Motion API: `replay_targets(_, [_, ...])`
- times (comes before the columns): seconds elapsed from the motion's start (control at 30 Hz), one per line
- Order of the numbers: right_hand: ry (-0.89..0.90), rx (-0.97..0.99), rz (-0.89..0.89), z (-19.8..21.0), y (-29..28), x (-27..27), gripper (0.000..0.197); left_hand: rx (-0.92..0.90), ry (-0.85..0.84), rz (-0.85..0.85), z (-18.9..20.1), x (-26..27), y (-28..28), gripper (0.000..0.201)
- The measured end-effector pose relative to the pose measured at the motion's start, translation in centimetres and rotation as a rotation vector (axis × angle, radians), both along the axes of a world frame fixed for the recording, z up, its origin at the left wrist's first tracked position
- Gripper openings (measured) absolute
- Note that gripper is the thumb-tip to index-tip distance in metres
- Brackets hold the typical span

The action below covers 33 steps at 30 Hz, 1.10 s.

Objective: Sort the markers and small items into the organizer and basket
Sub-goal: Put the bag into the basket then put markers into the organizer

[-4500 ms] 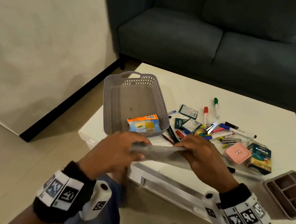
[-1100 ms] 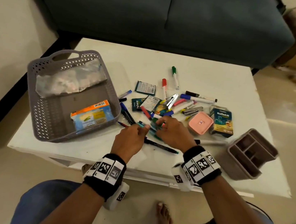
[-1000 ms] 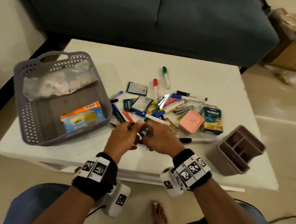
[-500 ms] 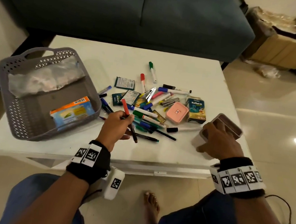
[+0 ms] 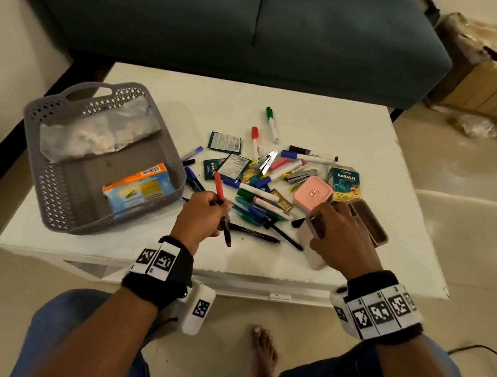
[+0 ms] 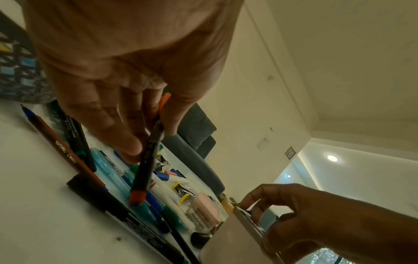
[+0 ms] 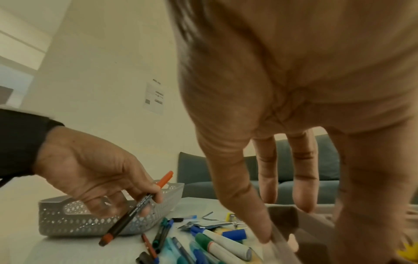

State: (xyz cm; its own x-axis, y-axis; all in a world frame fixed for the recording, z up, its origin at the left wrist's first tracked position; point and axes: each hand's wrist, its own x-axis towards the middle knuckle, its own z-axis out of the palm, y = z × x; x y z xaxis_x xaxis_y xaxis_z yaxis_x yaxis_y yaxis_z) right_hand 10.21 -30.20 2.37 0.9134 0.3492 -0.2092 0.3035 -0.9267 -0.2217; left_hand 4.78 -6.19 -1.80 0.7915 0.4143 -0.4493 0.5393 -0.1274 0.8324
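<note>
From where I sit the white table fills most of the head view, and most of the sorting is plainly left to do. The grey basket at its left end holds only two things so far, a crumpled clear bag against the far wall and an orange-and-blue packet near the front. The organizer, at the table's right front, looks empty in the compartments I can see (my right hand covers part of it). Between the two lies the heap still to be sorted: markers and pens crossed over one another, a pink case, a Koflet-H box, green sachets, staplers and a nail clipper. My right hand grips the organizer's near wall, thumb on the outside and fingers hooked over the rim, as if steadying it or drawing it closer. My left hand hangs just above the near edge of the heap with its fingers pinched on a black pen with orange ends, tilted, its lower tip clear of the table. I judge this pen the first item bound for the organizer, with the whole heap to follow.
</note>
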Motion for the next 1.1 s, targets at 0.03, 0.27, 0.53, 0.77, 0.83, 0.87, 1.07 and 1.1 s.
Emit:
replay_targets(0.03, [-0.002,-0.007,0.010,0.0,0.4,-0.2,0.049,0.028,0.032,-0.006,-0.3,0.0,0.2,0.014])
replay_targets(0.27, [-0.073,0.074,0.119,1.4,3.9,-0.7,0.041,0.084,0.188,0.071,-2.5,-0.6,2.0,0.056])
replay_targets(0.53, [0.200,-0.019,0.147,-4.2,10.4,1.4,0.061,0.257,0.234,-0.015,-4.6,-0.7,2.1,0.092])
replay_targets(0.77, [0.107,-0.003,0.092,-7.3,12.1,3.6,0.056,0.338,0.194,-0.046,-4.9,-0.7,2.3,0.085])
replay_targets(0.83, [0.021,-0.013,0.084,-7.1,12.3,3.9,0.051,0.350,0.171,-0.049,-4.4,-0.6,2.3,0.080])
replay_targets(0.87, [-0.007,-0.021,0.084,-7.0,12.3,4.0,0.050,0.353,0.164,-0.050,-4.3,-0.5,2.3,0.079])
replay_targets(1.07, [0.033,0.026,0.076,-6.7,13.3,5.0,0.048,0.368,0.152,-0.036,-4.0,-1.1,2.1,0.096])
replay_targets(1.1, [0.057,0.025,0.072,-6.6,13.5,5.2,0.049,0.359,0.152,-0.038,-3.9,-1.2,2.1,0.099])
